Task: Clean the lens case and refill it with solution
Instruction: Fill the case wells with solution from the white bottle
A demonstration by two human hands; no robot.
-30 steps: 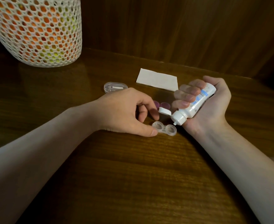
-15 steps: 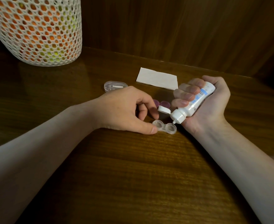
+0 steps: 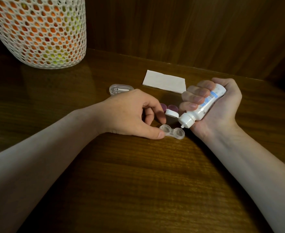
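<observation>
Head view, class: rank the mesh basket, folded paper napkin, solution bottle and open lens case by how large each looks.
1. mesh basket
2. folded paper napkin
3. solution bottle, partly covered by fingers, so close to the napkin
4. lens case

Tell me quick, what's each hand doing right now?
Left hand: fingers pinching the left end of the clear plastic two-well lens case on the wooden table.
Right hand: closed around the tilted white solution bottle, nozzle over the right well.
</observation>
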